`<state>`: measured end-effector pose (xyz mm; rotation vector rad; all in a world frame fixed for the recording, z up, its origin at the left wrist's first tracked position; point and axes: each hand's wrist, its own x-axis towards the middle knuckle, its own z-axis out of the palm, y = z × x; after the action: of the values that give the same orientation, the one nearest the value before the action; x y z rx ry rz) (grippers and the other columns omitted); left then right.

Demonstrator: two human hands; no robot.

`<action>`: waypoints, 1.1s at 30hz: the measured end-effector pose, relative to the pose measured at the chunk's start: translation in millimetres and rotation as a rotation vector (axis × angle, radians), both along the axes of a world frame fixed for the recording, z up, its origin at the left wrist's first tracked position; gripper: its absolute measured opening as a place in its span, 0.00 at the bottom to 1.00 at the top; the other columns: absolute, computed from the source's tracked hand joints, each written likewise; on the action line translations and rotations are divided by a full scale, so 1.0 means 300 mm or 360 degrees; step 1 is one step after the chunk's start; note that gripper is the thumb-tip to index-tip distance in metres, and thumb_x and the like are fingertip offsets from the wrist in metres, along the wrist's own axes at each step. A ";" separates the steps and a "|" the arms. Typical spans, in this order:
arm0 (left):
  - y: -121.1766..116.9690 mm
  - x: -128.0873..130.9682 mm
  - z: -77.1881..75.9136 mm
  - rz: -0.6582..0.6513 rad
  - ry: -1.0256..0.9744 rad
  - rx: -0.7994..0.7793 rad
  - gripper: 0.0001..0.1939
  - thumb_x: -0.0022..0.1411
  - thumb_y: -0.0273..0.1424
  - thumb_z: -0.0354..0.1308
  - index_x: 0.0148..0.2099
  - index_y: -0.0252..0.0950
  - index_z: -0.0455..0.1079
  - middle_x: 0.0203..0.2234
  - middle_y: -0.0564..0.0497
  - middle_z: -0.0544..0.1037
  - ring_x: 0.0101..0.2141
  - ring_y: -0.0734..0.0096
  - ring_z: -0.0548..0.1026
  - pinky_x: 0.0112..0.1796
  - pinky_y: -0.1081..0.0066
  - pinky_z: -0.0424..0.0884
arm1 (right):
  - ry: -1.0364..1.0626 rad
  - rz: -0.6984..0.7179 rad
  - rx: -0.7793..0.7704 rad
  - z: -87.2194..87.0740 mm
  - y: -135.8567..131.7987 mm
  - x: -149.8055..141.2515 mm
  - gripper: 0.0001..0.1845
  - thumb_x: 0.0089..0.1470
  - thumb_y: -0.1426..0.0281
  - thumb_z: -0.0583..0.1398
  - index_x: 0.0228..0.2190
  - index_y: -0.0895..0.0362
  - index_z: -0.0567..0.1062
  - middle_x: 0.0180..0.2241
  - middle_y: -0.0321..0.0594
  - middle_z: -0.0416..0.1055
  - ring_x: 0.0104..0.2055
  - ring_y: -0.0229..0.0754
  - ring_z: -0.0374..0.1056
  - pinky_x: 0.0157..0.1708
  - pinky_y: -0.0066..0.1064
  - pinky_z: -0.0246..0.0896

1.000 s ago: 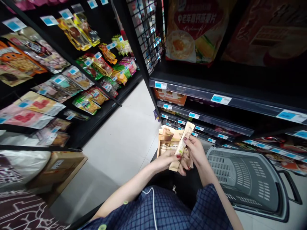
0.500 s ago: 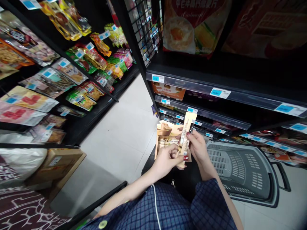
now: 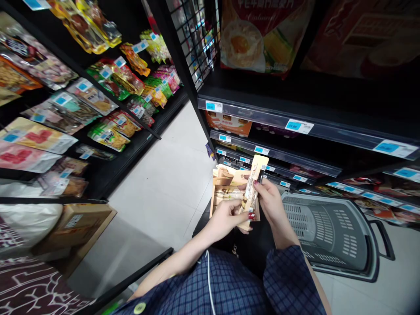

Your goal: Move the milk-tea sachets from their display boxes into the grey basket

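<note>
A slim cream-coloured snack packet with a clear middle is held tilted upright between my two hands. My left hand grips its lower end, thumb across the front. My right hand pinches its upper right side, with the thumb on the front. Behind the packet is an open cardboard display box holding several similar packets; it sits close to my lap, partly covered by my hands. How the box is supported is hidden.
On the floor at my right lies a grey shopping basket with a black handle. Dark shelves with price tags rise in front. At left is a rack of hanging snack bags, above a brown carton. Pale floor runs between.
The view has shifted slightly, so everything sits a little further left. Both hands keep their hold on the packet, which has barely moved.
</note>
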<state>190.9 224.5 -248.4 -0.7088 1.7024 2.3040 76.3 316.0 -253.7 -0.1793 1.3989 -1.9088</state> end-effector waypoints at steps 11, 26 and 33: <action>-0.178 -0.033 0.055 0.0625 0.0211 -0.0093 0.19 0.45 0.39 0.68 0.31 0.29 0.69 0.17 0.50 0.74 0.19 0.71 0.74 0.24 0.73 0.75 | 0.0185 -0.0380 -0.0018 0.021 0.115 -0.058 0.10 0.50 0.61 0.61 0.29 0.56 0.73 0.24 0.38 0.72 0.24 0.40 0.70 0.24 0.32 0.68; -0.203 -0.030 0.070 0.0701 0.0324 -0.0106 0.21 0.49 0.36 0.66 0.42 0.30 0.70 0.18 0.53 0.75 0.17 0.72 0.74 0.22 0.75 0.74 | 0.0229 -0.0328 0.0109 0.038 0.141 -0.020 0.16 0.49 0.63 0.63 0.41 0.53 0.72 0.28 0.37 0.74 0.23 0.41 0.71 0.24 0.34 0.71; -0.218 -0.031 0.061 0.0655 0.0356 -0.0050 0.23 0.51 0.39 0.65 0.46 0.30 0.69 0.21 0.52 0.76 0.21 0.71 0.76 0.26 0.73 0.76 | 0.0243 -0.0089 -0.0113 0.026 0.186 -0.034 0.23 0.43 0.58 0.67 0.41 0.53 0.71 0.32 0.40 0.75 0.29 0.42 0.73 0.27 0.32 0.72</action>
<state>181.6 159.0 -230.2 -0.9116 1.8313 2.7267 66.1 371.9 -245.8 -0.3289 1.4500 -2.0282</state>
